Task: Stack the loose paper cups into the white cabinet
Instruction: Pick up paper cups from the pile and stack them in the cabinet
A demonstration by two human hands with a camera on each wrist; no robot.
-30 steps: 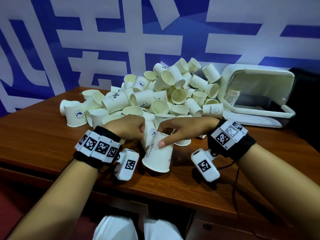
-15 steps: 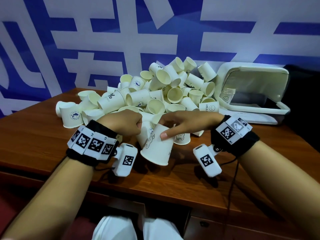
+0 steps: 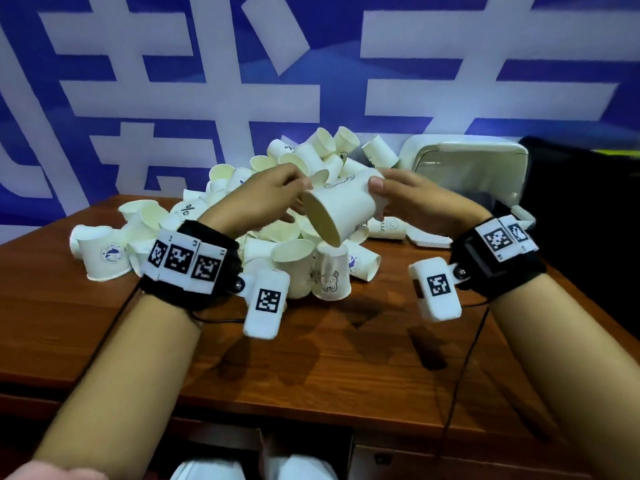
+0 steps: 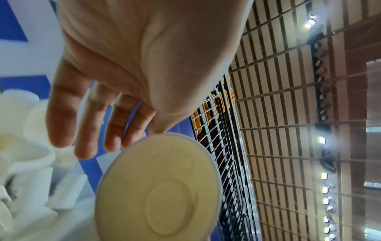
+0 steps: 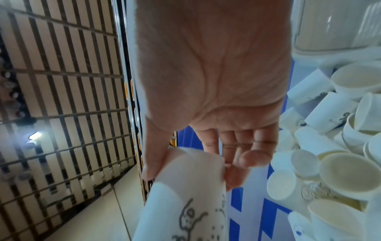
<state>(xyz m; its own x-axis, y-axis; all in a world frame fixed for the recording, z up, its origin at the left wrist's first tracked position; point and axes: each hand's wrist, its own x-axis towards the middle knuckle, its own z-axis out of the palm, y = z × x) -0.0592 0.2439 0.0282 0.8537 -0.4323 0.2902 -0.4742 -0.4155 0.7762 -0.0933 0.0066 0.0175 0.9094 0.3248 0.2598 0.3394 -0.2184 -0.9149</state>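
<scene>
i've got both hands up over the pile of loose paper cups [image 3: 277,209] on the wooden table [image 3: 346,358]. my right hand [image 3: 426,206] pinches the held cup [image 3: 341,206] near its closed base, thumb on the near side, fingers round the back. the cup is tilted, its open mouth facing down toward me, clear of the pile. my left hand [image 3: 263,199] sits at the cup's left side near the rim — in the left wrist view its fingers [image 4: 62,117] lie fairly straight behind the mouth, so whether it truly grips i cannot tell. a line drawing [image 5: 191,216] shows on the cup wall. the white cabinet [image 3: 467,168] stands open at the pile's right, well apart from the held cup.
</scene>
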